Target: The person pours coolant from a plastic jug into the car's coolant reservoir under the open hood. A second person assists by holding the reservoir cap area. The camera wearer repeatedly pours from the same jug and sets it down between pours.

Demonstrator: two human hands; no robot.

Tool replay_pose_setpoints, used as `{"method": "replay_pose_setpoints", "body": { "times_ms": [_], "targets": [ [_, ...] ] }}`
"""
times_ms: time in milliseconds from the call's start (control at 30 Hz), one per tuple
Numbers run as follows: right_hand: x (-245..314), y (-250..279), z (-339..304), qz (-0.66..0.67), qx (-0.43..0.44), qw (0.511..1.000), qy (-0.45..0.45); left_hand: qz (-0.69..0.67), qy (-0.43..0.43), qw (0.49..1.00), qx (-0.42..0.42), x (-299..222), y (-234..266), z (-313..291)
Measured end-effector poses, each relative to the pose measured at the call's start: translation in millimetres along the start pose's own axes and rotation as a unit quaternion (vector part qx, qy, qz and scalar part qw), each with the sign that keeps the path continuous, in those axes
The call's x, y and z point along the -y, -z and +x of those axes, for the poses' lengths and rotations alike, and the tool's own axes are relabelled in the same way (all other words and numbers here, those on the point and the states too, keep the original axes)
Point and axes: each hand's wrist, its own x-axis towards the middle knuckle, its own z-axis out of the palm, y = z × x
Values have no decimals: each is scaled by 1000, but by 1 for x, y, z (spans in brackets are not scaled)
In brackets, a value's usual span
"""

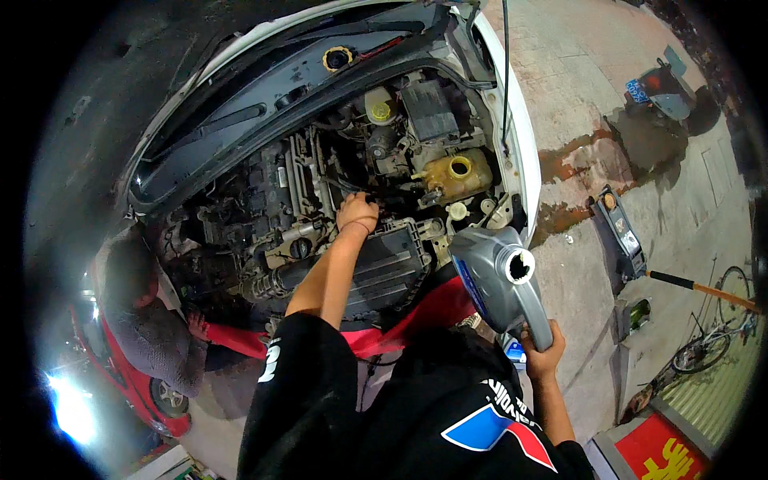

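Note:
My left hand reaches down into the engine bay among hoses, just beyond the black ribbed air filter box. Its fingers are curled, and their tips and whatever they grip are hidden. In my right hand is the handle of a grey plastic jug, held at the right front corner of the car. The jug's white-rimmed mouth is uncapped and faces up. Forward of the jug sits a yellowed plastic reservoir with its filler neck open. A yellow-rimmed cap lies beyond the engine.
A red cloth covers the car's front edge. At left, another person in grey stands close, a hand at the cloth. A thin rod rises on the right. A floor jack, wet ground and a bicycle lie farther right.

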Motion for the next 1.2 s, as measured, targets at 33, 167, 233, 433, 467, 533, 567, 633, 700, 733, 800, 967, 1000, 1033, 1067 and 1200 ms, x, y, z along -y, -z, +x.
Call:
{"method": "replay_pose_setpoints", "body": {
  "times_ms": [33, 167, 233, 433, 467, 533, 567, 633, 700, 733, 800, 967, 1000, 1033, 1067, 1200],
  "targets": [
    [-1, 1, -1, -3, -9, 1000, -2, 3, -4, 1000, -22, -8, 7, -6],
    [-6, -3, -4, 29, -13, 999, -7, -12, 6, 989, -147, -2, 11, -44],
    [-8, -3, -7, 1, -23, 1000, -9, -41, 35, 993, -106, -2, 10, -40],
    [38, -7, -1, 45, -19, 997, -57, -84, 45, 991, -96, -3, 18, -44],
    [46, -6, 1, 43, -13, 997, -64, -82, 49, 991, -93, -2, 19, -43],
    [40, -10, 6, 67, -41, 997, -19, -90, 42, 992, -74, -13, 29, -48],
    [48, -8, 8, 75, -46, 996, -35, -89, 28, 993, -74, -14, 24, -41],
    [68, -5, 17, 92, -40, 994, -46, -104, 36, 991, -73, -14, 26, -45],
    [80, 2, 22, 108, -46, 992, -48, -105, 38, 991, -80, -12, 32, -50],
    [90, 3, 23, 105, -44, 992, -51, -106, 41, 990, -83, -9, 30, -52],
    [116, 5, 24, 94, -55, 992, -62, -105, 7, 987, -120, -6, 19, -43],
    [140, 7, 38, 64, -66, 995, -36, -102, 27, 987, -125, -4, 18, -46],
    [142, 8, 39, 70, -61, 995, -29, -101, 20, 986, -130, -1, 14, -42],
    [144, 9, 43, 77, -55, 995, -21, -101, 14, 985, -136, 0, 9, -38],
    [144, 11, 46, 83, -50, 995, -13, -107, 12, 985, -133, 1, 5, -35],
    [140, 10, 62, 38, -60, 997, -12, -105, 19, 986, -126, -1, 11, -39]
  ]
}}
